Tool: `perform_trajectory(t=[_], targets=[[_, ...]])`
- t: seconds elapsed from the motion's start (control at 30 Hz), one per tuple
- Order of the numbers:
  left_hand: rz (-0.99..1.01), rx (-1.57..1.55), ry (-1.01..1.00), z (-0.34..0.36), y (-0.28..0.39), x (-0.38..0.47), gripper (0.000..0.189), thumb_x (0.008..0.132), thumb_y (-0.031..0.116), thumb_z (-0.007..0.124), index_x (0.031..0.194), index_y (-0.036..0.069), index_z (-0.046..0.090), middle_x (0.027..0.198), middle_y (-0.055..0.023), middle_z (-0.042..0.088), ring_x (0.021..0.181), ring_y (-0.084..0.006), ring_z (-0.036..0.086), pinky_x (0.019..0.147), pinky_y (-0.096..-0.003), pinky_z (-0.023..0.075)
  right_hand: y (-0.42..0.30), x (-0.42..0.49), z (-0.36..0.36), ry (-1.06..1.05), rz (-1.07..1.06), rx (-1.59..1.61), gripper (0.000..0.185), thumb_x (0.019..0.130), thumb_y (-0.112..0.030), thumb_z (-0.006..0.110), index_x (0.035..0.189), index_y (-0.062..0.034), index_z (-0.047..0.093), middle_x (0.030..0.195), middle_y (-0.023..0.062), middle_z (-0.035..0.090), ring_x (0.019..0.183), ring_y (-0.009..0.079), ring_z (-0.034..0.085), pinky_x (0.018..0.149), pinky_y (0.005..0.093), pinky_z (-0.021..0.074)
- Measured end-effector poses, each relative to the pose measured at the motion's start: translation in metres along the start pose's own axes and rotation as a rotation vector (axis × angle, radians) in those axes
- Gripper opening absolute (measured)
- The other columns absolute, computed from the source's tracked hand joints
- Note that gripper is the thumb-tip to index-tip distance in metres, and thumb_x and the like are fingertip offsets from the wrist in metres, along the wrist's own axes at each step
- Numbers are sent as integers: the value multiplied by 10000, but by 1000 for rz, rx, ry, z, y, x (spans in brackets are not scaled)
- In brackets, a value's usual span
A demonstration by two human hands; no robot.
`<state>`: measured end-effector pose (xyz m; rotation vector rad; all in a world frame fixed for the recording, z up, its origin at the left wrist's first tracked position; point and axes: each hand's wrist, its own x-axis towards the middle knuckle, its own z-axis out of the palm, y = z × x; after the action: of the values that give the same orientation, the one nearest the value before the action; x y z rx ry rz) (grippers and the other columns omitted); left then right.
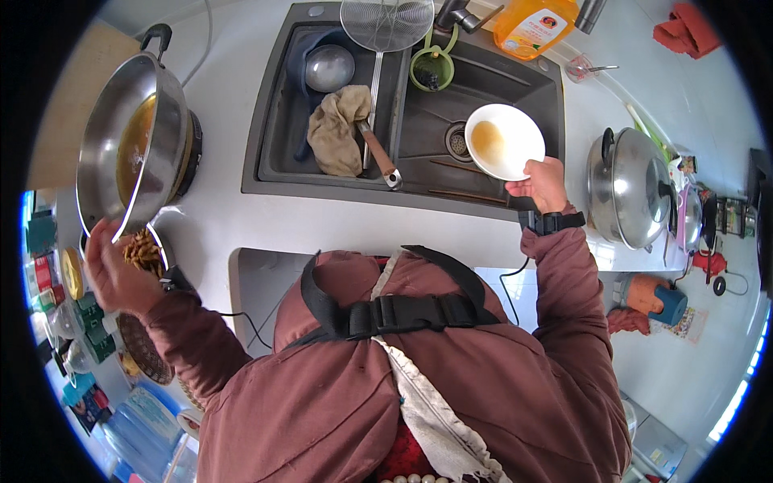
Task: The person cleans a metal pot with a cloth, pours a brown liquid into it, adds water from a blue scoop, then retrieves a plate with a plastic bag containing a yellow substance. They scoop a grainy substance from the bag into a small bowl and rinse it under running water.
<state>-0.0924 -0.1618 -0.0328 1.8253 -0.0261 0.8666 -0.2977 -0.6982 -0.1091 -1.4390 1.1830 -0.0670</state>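
My right hand [542, 184] grips the rim of a white bowl [520, 145], tilted over the right sink basin [423, 154]. A little yellowish liquid [487, 142] lies in the bowl. At the far left, my left hand [121, 275] is at the near rim of a steel wok [99, 142]; whether it grips the wok cannot be told. Brownish-yellow oil or liquid [130, 145] pools inside the wok. Close by my left hand, brown fried pieces [145, 252] fill a metal bowl, partly hidden by the hand.
The left basin holds a metal bowl [330, 67] and a beige cloth [339, 136]. A wire strainer [388, 24] and a wooden-handled tool [380, 154] lie across the sink. A green strainer cup [444, 72], orange detergent bottle [534, 27] and lidded steel pot [637, 187] stand around.
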Motion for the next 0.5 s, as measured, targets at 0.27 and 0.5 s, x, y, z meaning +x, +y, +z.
perform_trajectory(t=[0.27, 0.5], targets=[[-795, -138, -677, 59, -20, -121, 145, 884, 109, 599, 903, -28, 644, 737, -86, 636, 507, -133, 597, 391, -204, 373, -6, 82, -11, 190, -112, -718, 252, 778, -12, 470, 930, 157, 580, 728, 263, 639, 470, 328, 633, 432, 397, 529], [-984, -73, -950, 85, -46, -172, 266, 903, 225, 596, 808, -23, 614, 594, -66, 574, 376, -123, 505, 319, -230, 316, 17, 147, 22, 330, -717, -1478, 224, 821, -64, 540, 927, 130, 580, 840, 257, 662, 810, 370, 685, 693, 432, 562]])
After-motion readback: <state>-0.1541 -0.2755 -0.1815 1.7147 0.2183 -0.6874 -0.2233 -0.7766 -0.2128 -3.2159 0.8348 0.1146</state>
